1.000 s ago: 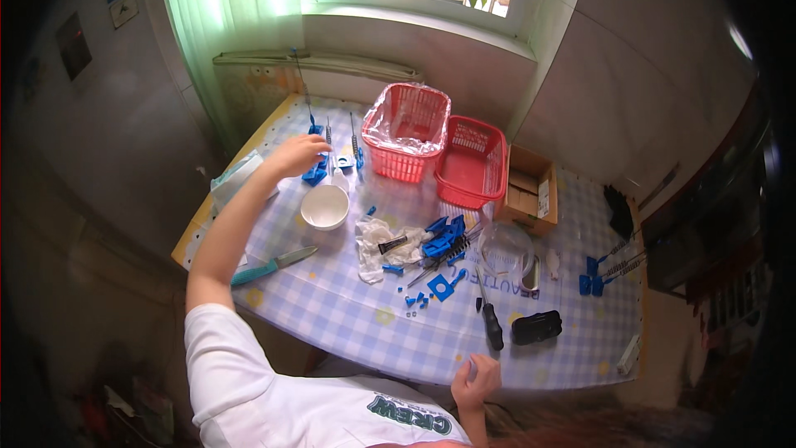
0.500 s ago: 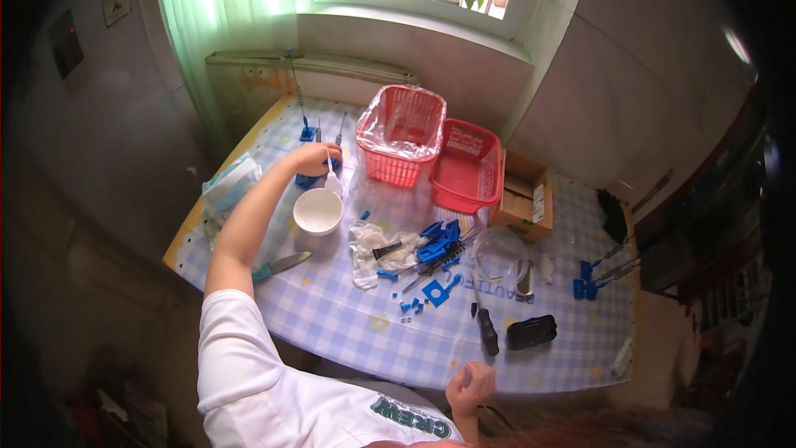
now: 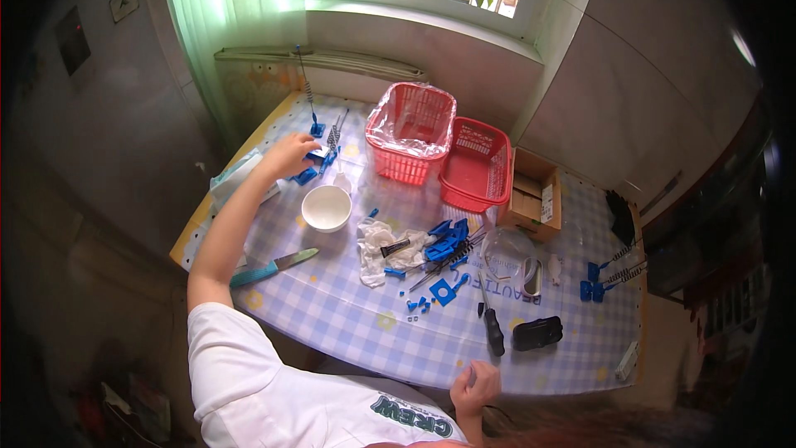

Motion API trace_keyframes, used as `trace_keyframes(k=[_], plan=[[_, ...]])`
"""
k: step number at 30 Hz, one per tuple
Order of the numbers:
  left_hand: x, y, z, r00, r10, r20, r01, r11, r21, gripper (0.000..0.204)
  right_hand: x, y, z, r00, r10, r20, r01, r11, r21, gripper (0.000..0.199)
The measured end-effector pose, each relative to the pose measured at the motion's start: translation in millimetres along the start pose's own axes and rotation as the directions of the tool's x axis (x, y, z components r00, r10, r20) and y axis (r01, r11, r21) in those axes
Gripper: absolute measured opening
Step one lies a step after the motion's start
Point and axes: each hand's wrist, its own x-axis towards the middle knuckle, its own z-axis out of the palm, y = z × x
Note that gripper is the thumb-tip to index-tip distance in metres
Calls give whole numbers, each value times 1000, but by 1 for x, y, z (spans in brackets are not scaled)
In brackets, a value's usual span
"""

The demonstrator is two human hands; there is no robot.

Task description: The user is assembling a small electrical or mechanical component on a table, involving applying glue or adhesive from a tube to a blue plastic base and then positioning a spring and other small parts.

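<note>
While the left hand (image 3: 290, 155) is hanging, fingers bent, over blue spring-rod pieces (image 3: 305, 176) on the counter (image 3: 332, 315) beyond the white bowl (image 3: 327, 209), its grip is escaping view; the right hand (image 3: 477, 386) is curling loosely near the front edge, any contents unclear.

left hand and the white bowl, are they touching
Apart: the head view shows checked tablecloth between the left hand and the white bowl.

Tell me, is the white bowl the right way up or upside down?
Right way up: the white bowl has its round mouth facing upward, and its inside shows.
</note>
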Motion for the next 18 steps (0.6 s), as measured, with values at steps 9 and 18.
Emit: trace_keyframes(k=[9, 18], plan=[[-9, -9, 30, 960, -274, 61, 275, 961, 0, 49, 1, -2, 0, 1000, -12, -5, 13, 1000, 23, 12], [9, 7, 27, 985, -62, -158, 70, 997, 44, 32, -2, 0, 0, 1000, 9, -17, -9, 1000, 19, 13]])
